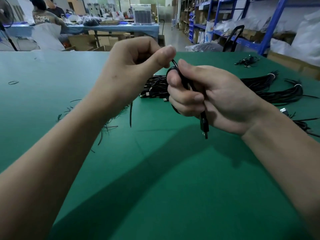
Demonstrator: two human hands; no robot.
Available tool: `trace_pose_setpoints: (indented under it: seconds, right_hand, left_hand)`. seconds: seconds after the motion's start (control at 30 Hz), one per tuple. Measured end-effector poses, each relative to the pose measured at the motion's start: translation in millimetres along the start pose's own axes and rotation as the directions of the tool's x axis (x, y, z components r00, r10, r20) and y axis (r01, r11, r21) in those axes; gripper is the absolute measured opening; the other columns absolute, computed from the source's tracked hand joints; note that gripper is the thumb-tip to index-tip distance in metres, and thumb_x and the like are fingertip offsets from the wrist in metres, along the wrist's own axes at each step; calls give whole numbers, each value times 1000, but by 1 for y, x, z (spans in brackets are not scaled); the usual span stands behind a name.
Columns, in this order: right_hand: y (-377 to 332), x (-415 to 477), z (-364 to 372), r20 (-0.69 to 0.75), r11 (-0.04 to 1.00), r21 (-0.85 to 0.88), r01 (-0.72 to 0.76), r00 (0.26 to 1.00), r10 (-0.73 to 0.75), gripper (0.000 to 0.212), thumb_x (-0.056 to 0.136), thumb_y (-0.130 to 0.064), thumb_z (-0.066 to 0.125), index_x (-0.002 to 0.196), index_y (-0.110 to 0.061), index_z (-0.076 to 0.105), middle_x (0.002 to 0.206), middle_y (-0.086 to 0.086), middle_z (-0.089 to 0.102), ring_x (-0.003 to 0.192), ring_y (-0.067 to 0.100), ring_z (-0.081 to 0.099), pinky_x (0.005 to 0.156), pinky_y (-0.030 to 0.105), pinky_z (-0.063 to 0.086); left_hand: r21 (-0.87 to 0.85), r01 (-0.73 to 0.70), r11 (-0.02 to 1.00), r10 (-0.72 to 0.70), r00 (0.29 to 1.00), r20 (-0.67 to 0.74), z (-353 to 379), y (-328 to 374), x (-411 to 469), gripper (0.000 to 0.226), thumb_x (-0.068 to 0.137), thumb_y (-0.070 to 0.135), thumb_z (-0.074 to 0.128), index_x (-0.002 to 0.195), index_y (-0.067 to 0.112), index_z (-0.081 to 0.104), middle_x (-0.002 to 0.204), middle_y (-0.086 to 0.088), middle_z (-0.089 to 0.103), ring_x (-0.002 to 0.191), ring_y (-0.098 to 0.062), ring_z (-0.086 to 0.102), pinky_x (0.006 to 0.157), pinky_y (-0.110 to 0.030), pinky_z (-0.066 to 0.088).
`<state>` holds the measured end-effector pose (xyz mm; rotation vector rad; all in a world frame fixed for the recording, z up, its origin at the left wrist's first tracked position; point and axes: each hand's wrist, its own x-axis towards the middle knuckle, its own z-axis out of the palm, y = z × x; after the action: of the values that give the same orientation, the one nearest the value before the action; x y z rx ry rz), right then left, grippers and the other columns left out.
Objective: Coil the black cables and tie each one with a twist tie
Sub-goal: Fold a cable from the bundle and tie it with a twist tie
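The slim black rubbery cable (186, 84), gathered into a narrow coil, is held above the table in the right hand (216, 101), fingers curled round it, plug end dangling below. The left hand (135, 66) pinches a thin black strand at the coil's top; whether that is tie or cable cannot be told. The right hand should probably keep the loops squeezed together while the left winds snugly. Stiff, wiry black twist ties (103, 125) are scattered on the smooth matte green mat (173, 187).
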<state>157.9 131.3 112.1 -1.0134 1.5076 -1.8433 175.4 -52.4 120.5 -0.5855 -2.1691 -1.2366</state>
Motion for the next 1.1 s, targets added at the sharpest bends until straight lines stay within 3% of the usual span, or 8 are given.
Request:
trace_pose_setpoints:
  seconds: [0.13,0.27,0.4,0.5,0.67,0.73,0.9,1.1]
  right_hand:
    - [-5,3,8,-24,958,259,124,992,-122,33,110,-20,25,92,-11,51,53,-10,39,46,4,38,48,17,33]
    - [-13,6,2,-258,914,284,289,941,-218,30,111,-20,29,97,-10,54,57,-8,50,53,6,52,57,18,46]
    - [-12,5,-13,-488,947,-46,319,819,-300,30,111,-20,31,100,-9,56,65,-5,63,62,12,65,61,23,52]
    - [-9,5,-22,-512,886,-437,157,767,-388,31,112,-17,30,101,-4,56,75,5,71,72,22,74,65,30,57]
    - [-4,4,-24,-403,542,-829,-136,818,-411,29,108,-18,43,87,-11,62,71,-1,68,60,6,66,55,15,49]
    - [0,4,-20,-344,427,-887,-172,864,-367,34,107,-19,45,76,-11,58,63,-3,65,51,3,62,48,11,41]
    - [3,5,-17,-301,528,-835,-157,933,-199,47,110,-29,37,70,-15,59,49,-6,52,41,5,41,48,17,32]
    - [2,2,-16,-165,833,-533,-148,984,69,40,108,-19,31,78,-7,55,53,-2,29,49,12,20,47,26,15]
  left_hand:
    - [-350,136,927,-130,991,40,30,-6,-10,32,106,25,47,85,28,71,73,0,60,71,-17,51,66,-37,44]
    - [-241,188,952,-150,974,167,49,-6,-20,43,107,13,44,73,29,66,60,14,46,57,-3,36,53,-19,32]
    - [132,42,990,-82,946,315,54,0,-23,36,107,15,44,74,27,43,62,4,41,59,-12,36,59,-29,32]
    - [295,-36,955,-73,934,349,49,5,-22,26,106,15,48,86,21,64,65,6,52,58,-10,44,60,-22,36]
    - [447,-151,882,-15,938,348,33,11,-13,22,104,18,53,99,13,74,85,-2,73,75,-17,62,75,-32,45]
    - [465,-209,860,38,936,351,23,13,-9,21,102,17,56,94,14,75,79,10,72,67,6,57,70,-13,43]
    - [561,-212,800,60,959,277,-3,8,0,28,99,32,63,83,11,73,55,16,46,53,-2,47,55,-13,32]
    - [478,-205,854,46,945,324,-19,6,2,23,95,41,64,91,24,79,74,2,71,68,-12,62,65,-27,46]
